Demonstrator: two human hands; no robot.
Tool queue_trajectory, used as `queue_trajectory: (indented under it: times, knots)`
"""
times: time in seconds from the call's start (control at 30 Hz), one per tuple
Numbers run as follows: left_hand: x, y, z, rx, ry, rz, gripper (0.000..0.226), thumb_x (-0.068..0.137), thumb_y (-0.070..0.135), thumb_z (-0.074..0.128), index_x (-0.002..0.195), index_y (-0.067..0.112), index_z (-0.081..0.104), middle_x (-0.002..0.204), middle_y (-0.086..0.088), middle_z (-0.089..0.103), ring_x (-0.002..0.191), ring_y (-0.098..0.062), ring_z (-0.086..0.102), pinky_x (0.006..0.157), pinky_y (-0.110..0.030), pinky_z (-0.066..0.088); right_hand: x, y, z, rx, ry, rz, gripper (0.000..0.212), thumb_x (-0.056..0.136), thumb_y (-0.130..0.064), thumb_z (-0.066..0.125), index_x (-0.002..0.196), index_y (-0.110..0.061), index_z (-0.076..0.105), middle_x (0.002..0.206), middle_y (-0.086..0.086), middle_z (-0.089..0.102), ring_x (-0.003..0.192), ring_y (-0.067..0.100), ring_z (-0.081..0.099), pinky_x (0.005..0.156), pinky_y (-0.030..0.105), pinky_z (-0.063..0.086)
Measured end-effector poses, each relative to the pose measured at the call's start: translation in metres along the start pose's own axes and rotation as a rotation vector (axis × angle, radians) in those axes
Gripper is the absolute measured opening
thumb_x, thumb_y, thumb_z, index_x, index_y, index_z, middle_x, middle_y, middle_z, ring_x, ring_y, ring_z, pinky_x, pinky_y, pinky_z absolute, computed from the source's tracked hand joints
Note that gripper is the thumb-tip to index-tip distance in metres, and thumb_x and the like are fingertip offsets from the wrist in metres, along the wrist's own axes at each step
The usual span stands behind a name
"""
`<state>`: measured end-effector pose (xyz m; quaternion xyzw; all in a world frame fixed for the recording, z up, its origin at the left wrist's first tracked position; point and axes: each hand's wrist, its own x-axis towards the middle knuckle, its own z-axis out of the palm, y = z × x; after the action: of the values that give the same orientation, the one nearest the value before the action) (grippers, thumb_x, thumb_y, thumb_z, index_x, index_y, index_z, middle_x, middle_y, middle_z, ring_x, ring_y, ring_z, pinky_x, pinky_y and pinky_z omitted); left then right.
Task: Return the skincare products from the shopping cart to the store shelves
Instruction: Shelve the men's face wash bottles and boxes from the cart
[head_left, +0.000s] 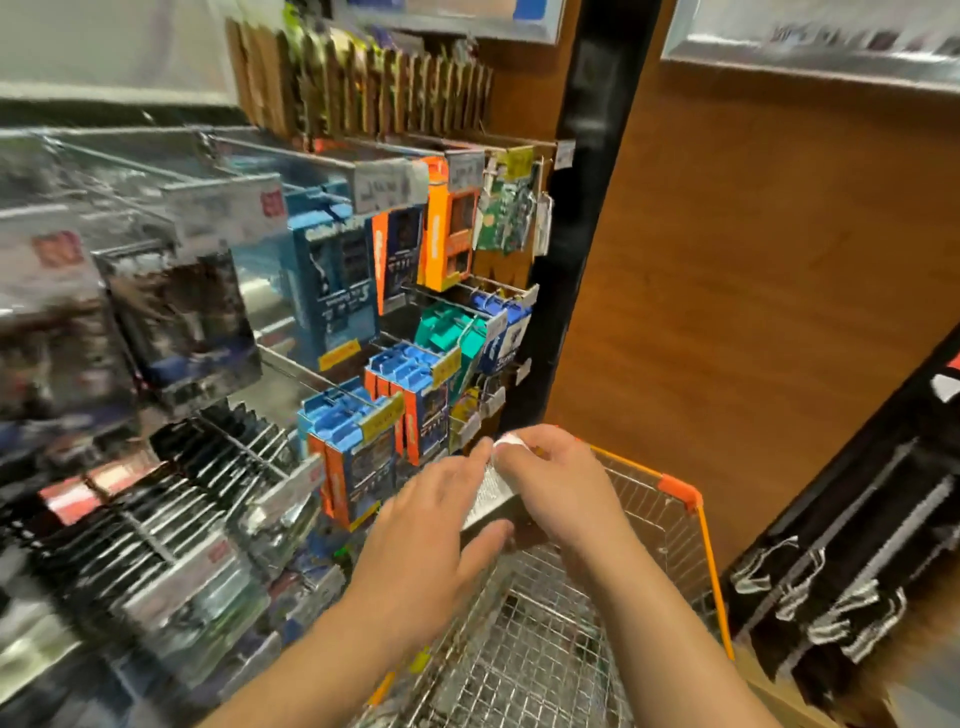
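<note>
- Tall store shelving (218, 322) on the left, hung with blurred dark packs and blue-and-orange carded boxes (358, 457) on metal pegs; brown wooden panel (753, 291) beyond.
- Silver wire shopping cart with orange rim (680, 493) directly below the hands, standing just beside the shelving.
- Left hand (431, 525) with fingers fairly straight, thumb curled under the near end of the product, cupping it from the side.
- Right hand (561, 483) curled over the far end, fingertips pinching the pale top.
- Slim dark tube-like skincare product with a white printed label (485, 499), held between both hands above the cart's front edge, tilted with its pale crimped end up; lower end hidden by the thumb, print too blurred to read.
- Risk, as a judgement: heavy blur suggests quick motion, so a loose two-hand grip could let the slim product slip back into the cart.
- Further risk: nearby pegs carry what look like razor packs rather than skincare, so the product could end up in the wrong spot; crowded carded boxes close by could also be knocked off their pegs in reaching past.
</note>
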<state>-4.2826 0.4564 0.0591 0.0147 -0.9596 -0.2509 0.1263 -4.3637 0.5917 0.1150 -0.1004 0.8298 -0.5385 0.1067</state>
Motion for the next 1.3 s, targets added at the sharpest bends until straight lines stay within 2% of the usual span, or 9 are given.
queue_trajectory:
  times: [0.1,0.27,0.4,0.57,0.7,0.87,1.0,1.17,1.3]
  knots:
    - [-0.009,-0.010,-0.024,-0.292,0.011,-0.061,0.075,0.088,0.077,0.022,0.157,0.052,0.009,0.142,0.019,0.041,0.128,0.002,0.043,0.106,-0.028,0.039,-0.010,-0.036,0.012,0.193,-0.162,0.030,0.026,0.096,-0.052,0.060,0.095,-0.030,0.074,0.081,0.000,0.072,0.071,0.027,0.071,0.062,0.049,0.062]
    - [-0.032,-0.015,-0.076,-0.851,0.187,-0.379,0.036,0.101,0.055,0.035,0.120,0.039,0.062,0.101,0.044,0.066,0.095,0.023,0.059,0.090,-0.005,0.040,-0.017,-0.070,0.042,0.403,-0.293,0.038,0.031,0.102,-0.035,0.058,0.111,-0.006,0.066,0.066,0.005,0.051,0.052,0.019,0.048,0.058,0.040,0.057]
    - [-0.058,-0.032,-0.108,-1.244,0.236,-0.542,0.063,0.083,0.058,0.045,0.120,0.015,0.072,0.109,-0.010,0.079,0.101,-0.027,0.075,0.096,-0.046,0.057,-0.021,-0.080,0.072,0.477,-0.389,-0.030,0.020,0.104,-0.020,0.055,0.113,-0.007,0.067,0.064,0.005,0.054,0.051,0.018,0.047,0.055,0.036,0.052]
    - [-0.091,-0.053,-0.147,-1.469,0.235,-0.542,0.059,0.086,0.054,0.044,0.104,0.012,0.081,0.108,-0.027,0.074,0.077,-0.037,0.075,0.064,-0.044,0.063,-0.030,-0.096,0.109,0.409,-0.525,-0.224,0.014,0.101,-0.027,0.063,0.110,-0.020,0.072,0.070,0.000,0.061,0.060,0.014,0.056,0.059,0.035,0.049]
    - [-0.120,-0.066,-0.171,-1.509,0.253,-0.495,0.052,0.088,0.052,0.053,0.103,0.012,0.082,0.110,-0.031,0.072,0.073,-0.039,0.072,0.072,-0.050,0.061,-0.038,-0.114,0.144,0.302,-0.663,-0.338,0.042,0.081,-0.051,0.072,0.120,-0.033,0.069,0.110,-0.001,0.075,0.081,0.019,0.069,0.071,0.044,0.056]
    - [-0.155,-0.084,-0.193,-1.482,0.378,-0.338,0.076,0.051,0.040,0.098,0.120,0.019,0.073,0.109,-0.023,0.073,0.083,-0.033,0.074,0.068,-0.044,0.062,-0.060,-0.130,0.188,0.248,-0.784,-0.382,0.045,0.083,-0.051,0.070,0.122,-0.029,0.066,0.112,0.002,0.076,0.096,0.017,0.071,0.084,0.039,0.055]
    - [-0.175,-0.092,-0.217,-1.361,0.633,-0.331,0.072,0.060,0.027,0.083,0.129,0.017,0.063,0.113,-0.022,0.073,0.086,-0.035,0.074,0.065,-0.041,0.061,-0.083,-0.141,0.220,0.271,-0.833,-0.365,0.044,0.091,-0.052,0.070,0.125,-0.026,0.061,0.101,0.004,0.070,0.072,0.010,0.058,0.065,0.032,0.048]
    - [-0.192,-0.099,-0.248,-1.144,0.880,-0.325,0.056,0.072,0.031,0.075,0.126,0.022,0.062,0.117,-0.011,0.075,0.102,-0.029,0.073,0.079,-0.041,0.060,-0.108,-0.157,0.240,0.182,-0.891,-0.567,0.037,0.085,-0.046,0.070,0.120,-0.039,0.064,0.111,-0.006,0.074,0.100,0.016,0.070,0.093,0.042,0.058]
    - [-0.193,-0.103,-0.268,-0.923,0.916,-0.337,0.042,0.083,0.031,0.063,0.125,0.028,0.059,0.116,0.001,0.076,0.109,-0.016,0.072,0.085,-0.030,0.056,-0.123,-0.184,0.246,0.098,-0.877,-0.735,0.031,0.087,-0.033,0.076,0.111,-0.047,0.060,0.109,-0.023,0.071,0.098,-0.001,0.069,0.084,0.023,0.055]
